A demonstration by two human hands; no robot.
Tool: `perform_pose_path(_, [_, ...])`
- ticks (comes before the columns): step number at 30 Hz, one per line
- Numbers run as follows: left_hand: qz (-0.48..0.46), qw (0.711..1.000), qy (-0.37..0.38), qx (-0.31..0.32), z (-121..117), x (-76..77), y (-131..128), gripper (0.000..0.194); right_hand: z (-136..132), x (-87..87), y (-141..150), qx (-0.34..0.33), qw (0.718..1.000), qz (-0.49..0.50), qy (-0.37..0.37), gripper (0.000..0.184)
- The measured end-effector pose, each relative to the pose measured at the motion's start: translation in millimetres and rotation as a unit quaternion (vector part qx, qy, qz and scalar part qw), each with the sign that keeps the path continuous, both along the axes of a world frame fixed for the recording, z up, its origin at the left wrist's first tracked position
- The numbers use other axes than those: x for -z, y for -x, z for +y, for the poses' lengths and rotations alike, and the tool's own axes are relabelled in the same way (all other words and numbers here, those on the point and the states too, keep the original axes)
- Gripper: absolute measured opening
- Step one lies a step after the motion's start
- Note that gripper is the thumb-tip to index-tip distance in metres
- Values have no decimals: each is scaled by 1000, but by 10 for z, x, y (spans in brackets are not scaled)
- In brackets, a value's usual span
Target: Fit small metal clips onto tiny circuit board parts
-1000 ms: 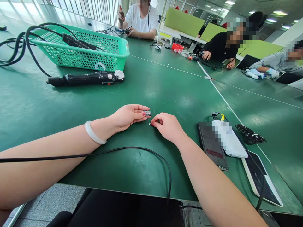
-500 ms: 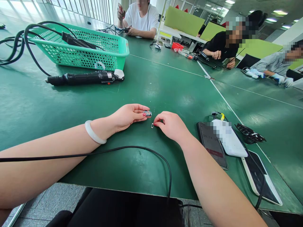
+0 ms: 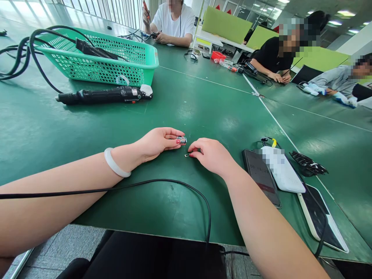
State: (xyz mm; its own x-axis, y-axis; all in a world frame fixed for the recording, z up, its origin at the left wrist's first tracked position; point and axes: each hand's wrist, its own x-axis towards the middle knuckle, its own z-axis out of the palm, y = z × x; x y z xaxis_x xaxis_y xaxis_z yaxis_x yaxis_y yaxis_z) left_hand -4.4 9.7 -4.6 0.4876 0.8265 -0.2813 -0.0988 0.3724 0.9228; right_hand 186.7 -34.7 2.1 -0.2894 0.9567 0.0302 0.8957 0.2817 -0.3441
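Between the thumb and fingers of my left hand is a small circuit board, its far end sticking out to the right. A white bangle sits on my left wrist. My right hand pinches a tiny silvery frame-shaped metal piece between thumb and forefinger, just above the green table. The metal piece is a little nearer to me than the board and apart from it. The two hands face each other with a narrow gap between their fingertips.
A green mesh basket and a black electric screwdriver lie at the left. On the right are a phone, a white power bank and a white-edged device. A black cable crosses my left forearm. Several people sit across the table.
The metal piece in my right hand has turned from upright to nearly level, pointing left. My left hand has barely moved. Across the table, people's hands have shifted.
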Motion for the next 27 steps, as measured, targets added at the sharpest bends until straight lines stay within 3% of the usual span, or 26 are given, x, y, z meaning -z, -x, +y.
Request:
perform_pose_path(9, [-1, 1000, -8, 7, 17, 13, 6, 24, 7, 44, 24, -45, 998, 36, -20, 30])
perform_pose_path(17, [-3, 1000, -10, 14, 6, 7, 1, 24, -55, -63, -36, 28, 999, 1, 26, 8])
perform_pose_path(27, [36, 998, -43, 36, 5, 22, 7, 28, -26, -58, -37, 30, 998, -58, -4, 19])
